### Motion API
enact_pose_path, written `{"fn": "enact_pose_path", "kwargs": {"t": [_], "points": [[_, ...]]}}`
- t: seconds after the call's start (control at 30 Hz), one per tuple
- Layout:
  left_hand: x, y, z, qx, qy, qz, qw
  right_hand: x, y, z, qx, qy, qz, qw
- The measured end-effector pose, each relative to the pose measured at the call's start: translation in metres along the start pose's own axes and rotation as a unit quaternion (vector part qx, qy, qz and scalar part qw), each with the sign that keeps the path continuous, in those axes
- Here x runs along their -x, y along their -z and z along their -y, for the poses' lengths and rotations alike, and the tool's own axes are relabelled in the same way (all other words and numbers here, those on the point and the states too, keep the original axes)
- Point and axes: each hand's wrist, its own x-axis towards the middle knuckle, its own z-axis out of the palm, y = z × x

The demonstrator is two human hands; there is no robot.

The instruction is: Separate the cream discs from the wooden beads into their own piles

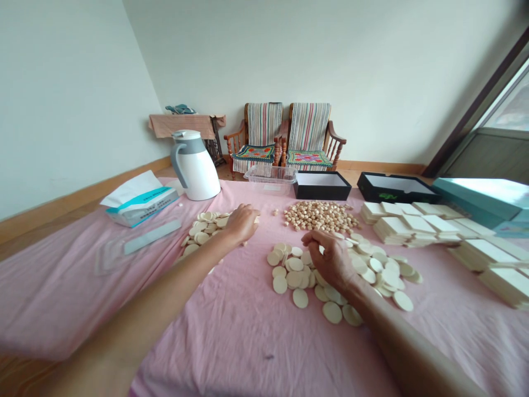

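My left hand [243, 223] is closed, its fingers curled down beside a smaller pile of pale round wooden discs [201, 238]. A small pale piece shows at its fingertips, too little of it to name. Curled over a larger spread of discs [295, 279], my right hand [330, 258] has its fingertips bent inward. Whatever those fingers hold, if anything, is hidden from view. Just beyond the right hand lies a heap of small wooden beads or cubes [321, 215], with one or two loose ones near the left hand.
Stacks of pale rectangular boards [417, 223] stand on the right by a teal box [483, 198]. At the back are two black trays [322, 192] [390, 190] and a clear plastic container [270, 179]. A white jug [200, 171], tissue pack [140, 201] and clear lid [111, 256] sit left.
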Motion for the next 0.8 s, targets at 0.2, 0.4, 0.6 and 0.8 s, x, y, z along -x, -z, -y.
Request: {"fn": "enact_pose_path", "kwargs": {"t": [0.2, 0.4, 0.6, 0.8], "points": [[-0.004, -0.006, 0.013, -0.03, 0.0, 0.028, 0.999, 0.0, 0.0, -0.001, 0.001, -0.001, 0.005, 1.0], [-0.002, -0.001, 0.011, 0.008, 0.009, 0.019, 1.0, 0.001, -0.001, -0.001, -0.004, 0.006, 0.008, 1.0], [0.01, 0.005, -0.012, 0.259, 0.03, 0.011, 0.965, 0.0, -0.001, 0.001, -0.009, 0.01, 0.008, 1.0], [0.019, 0.006, -0.032, 0.307, -0.025, 0.075, 0.949, 0.0, -0.001, 0.001, -0.008, 0.01, 0.007, 1.0]]}}
